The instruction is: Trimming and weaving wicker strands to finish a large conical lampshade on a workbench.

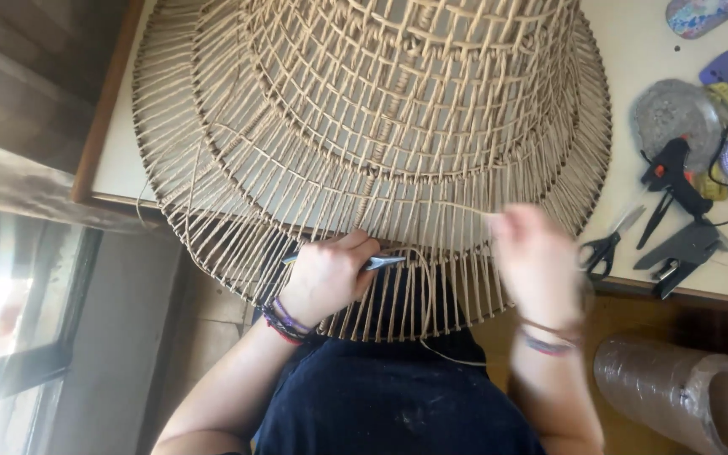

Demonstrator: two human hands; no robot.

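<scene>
A large woven rattan lampshade frame lies on the white table, its wide rim hanging over the near edge above my lap. My left hand is closed on a metal tool held against the lower ribs of the weave. My right hand, blurred by motion, pinches a thin rattan strand at the rim. A loose strand loops down below the rim.
On the table's right side lie scissors, a black glue gun with its cord, a grey clamp-like tool and a round silvery dish. A plastic-wrapped roll stands at lower right. A window is at left.
</scene>
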